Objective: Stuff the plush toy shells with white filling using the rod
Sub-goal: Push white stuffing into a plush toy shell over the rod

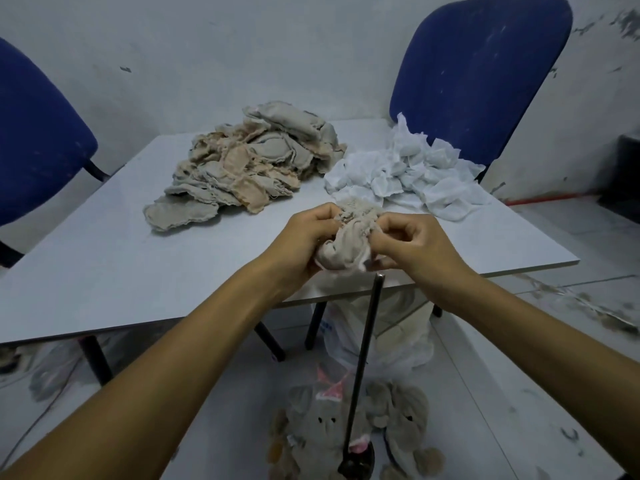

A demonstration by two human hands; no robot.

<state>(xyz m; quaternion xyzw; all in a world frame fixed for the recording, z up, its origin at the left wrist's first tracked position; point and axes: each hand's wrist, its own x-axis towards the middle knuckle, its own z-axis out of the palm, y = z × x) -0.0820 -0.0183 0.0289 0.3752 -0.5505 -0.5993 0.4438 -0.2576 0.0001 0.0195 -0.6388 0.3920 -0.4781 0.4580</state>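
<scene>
Both hands pinch one crumpled beige plush toy shell (349,237) above the desk's near edge: left hand (301,237) grips its left side, right hand (412,244) its right, fingers curled into the fabric. Thin black metal rod (363,358) stands near-upright just below the shell, top end just under the cloth, nearer the right hand; long axis runs down toward stuffed grey plush toys (322,434) on the floor. White filling pile (408,174) lies beyond the grip, right-hand side of the grey desk (104,258); heap of flat beige shells (249,164) further left.
</scene>
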